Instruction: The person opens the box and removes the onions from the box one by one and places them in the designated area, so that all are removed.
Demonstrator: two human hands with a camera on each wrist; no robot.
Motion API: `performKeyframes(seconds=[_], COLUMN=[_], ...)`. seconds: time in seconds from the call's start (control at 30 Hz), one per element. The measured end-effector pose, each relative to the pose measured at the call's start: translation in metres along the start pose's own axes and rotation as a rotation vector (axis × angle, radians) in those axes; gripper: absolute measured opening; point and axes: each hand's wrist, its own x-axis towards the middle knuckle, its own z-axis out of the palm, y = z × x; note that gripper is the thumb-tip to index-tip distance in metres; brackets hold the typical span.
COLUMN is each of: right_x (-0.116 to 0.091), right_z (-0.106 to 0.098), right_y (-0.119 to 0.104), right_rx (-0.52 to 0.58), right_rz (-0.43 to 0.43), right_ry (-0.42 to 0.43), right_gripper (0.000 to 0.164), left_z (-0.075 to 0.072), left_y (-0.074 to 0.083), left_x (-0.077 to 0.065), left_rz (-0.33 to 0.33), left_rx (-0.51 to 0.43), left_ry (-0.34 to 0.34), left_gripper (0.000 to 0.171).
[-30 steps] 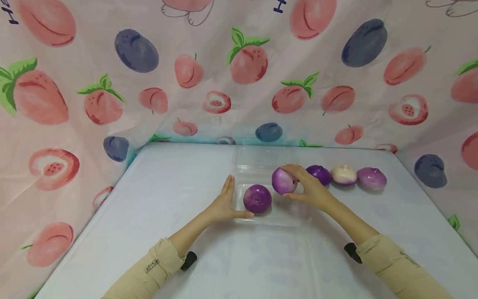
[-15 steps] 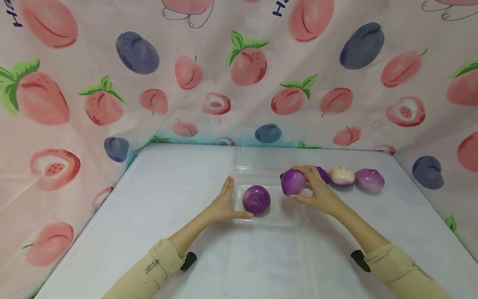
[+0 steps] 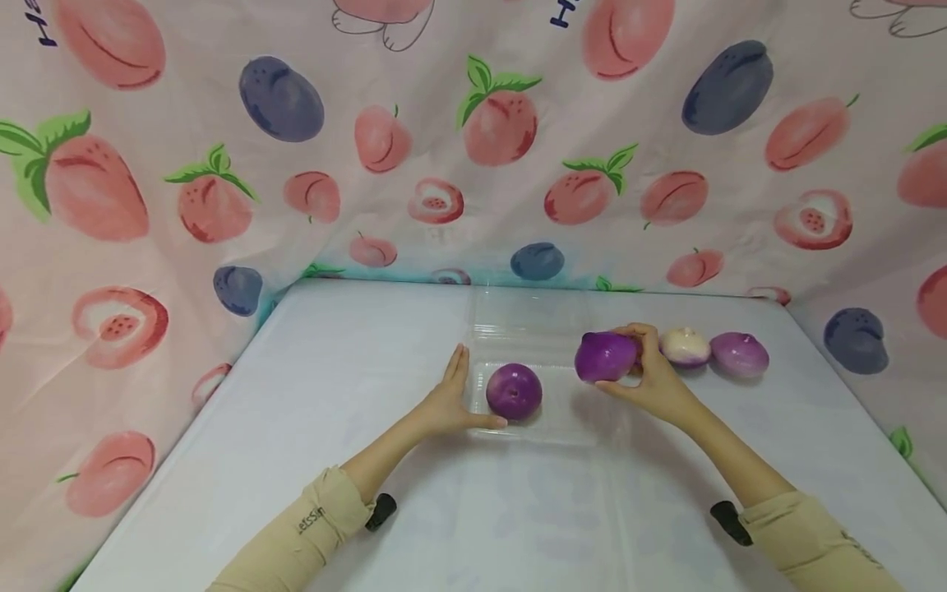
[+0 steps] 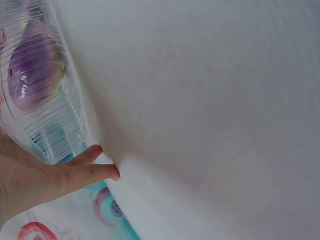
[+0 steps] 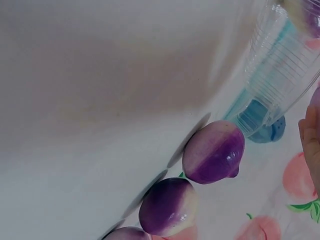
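Observation:
A clear plastic clamshell container [image 3: 564, 421] lies opened out on the table, its lid toward the back. One purple onion [image 3: 514, 392] sits in the left part of its base, seen through the ribbed wall in the left wrist view as a purple onion [image 4: 32, 72]. My left hand [image 3: 446, 404] rests along the container's left side, fingers straight and thumb across the front edge. Over the base's right end, my right hand [image 3: 661, 385] holds another purple onion [image 3: 602, 358] between thumb and fingers, its pointed tip up to the left. Only the edge of my right hand [image 5: 311, 142] shows in its wrist view.
Right of the container stands a row of onions: a dark purple one [image 5: 214, 151], mostly hidden behind the right hand in the head view, a cream-and-purple one [image 3: 685, 347] and a light purple one [image 3: 740, 355]. A fruit-print cloth [image 3: 436, 123] hangs behind the white table [image 3: 355, 345].
My right hand has moved right with its onion and turned it, so the pointed tip now shows on the upper left. My left hand stays at the container's side.

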Motion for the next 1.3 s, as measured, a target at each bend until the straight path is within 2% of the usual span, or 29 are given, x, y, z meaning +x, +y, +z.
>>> performKeyframes(seconds=[0.17, 0.43, 0.63, 0.87, 1.03, 1.3], right_x=[-0.005, -0.014, -0.017, -0.019, -0.020, -0.023], right_z=[-0.005, -0.015, -0.024, -0.027, -0.030, -0.032], right_y=[0.002, 0.005, 0.006, 0.010, 0.012, 0.015], right_rx=[0.058, 0.054, 0.040, 0.057, 0.094, 0.151], right_rz=[0.018, 0.081, 0.120, 0.110, 0.106, 0.107], right_ry=[0.017, 0.012, -0.009, 0.039, 0.038, 0.026], right_gripper=[0.077, 0.084, 0.075, 0.075, 0.077, 0.060], left_z=[-0.001, 0.001, 0.001, 0.000, 0.000, 0.001], left_y=[0.001, -0.001, -0.002, 0.000, 0.000, -0.002], left_x=[0.001, 0.001, 0.003, 0.004, 0.005, 0.002], left_rz=[-0.002, 0.007, 0.013, 0.006, 0.011, 0.014], left_rx=[0.002, -0.009, -0.006, -0.013, -0.010, -0.013], left_ry=[0.000, -0.006, -0.007, -0.009, -0.010, -0.004], left_gripper=[0.131, 0.132, 0.131, 0.132, 0.133, 0.134])
